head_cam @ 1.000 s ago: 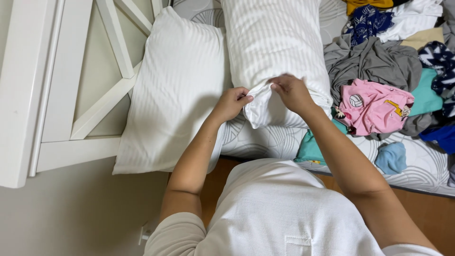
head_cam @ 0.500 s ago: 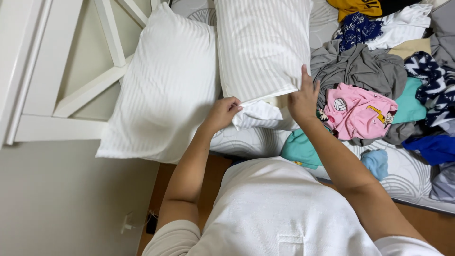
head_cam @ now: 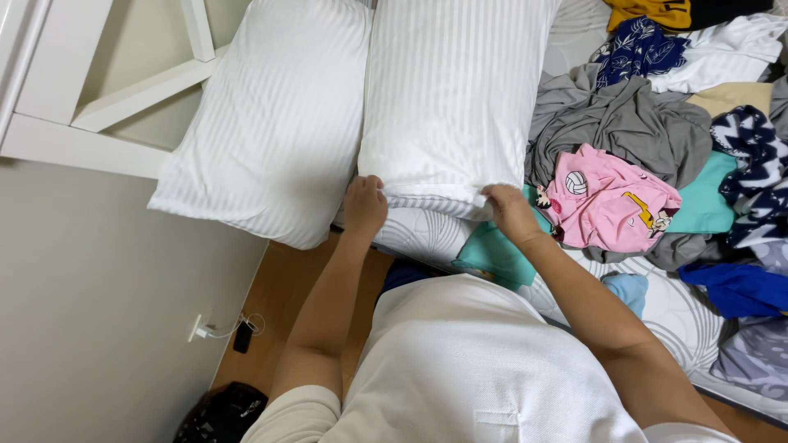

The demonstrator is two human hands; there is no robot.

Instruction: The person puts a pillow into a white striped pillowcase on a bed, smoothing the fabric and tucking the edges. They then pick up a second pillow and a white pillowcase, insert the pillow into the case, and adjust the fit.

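Pillow [head_cam: 451, 98], the striped white one, lies flat on the bed [head_cam: 673, 312] in front of me, its open end toward my body. A second striped pillow [head_cam: 271, 123] lies just beside it on my left, touching it along one edge, up against the white headboard [head_cam: 123, 90]. To my right a heap of clothes [head_cam: 640, 123] covers the bed: a grey garment, a pink shirt [head_cam: 607, 205] with a ball print, teal, navy and patterned pieces, all unfolded as far as I can see.

My left hand [head_cam: 365, 205] is closed on the near left corner of the pillow, fingers curled over the case's hem. My right hand [head_cam: 509, 212] pinches the near right corner the same way, fingers shut on the fabric.

By my judgement the case is fully on and filled out smooth; only the loose flap at the near edge looks left to tuck or straighten. The clothes heap looks untouched.
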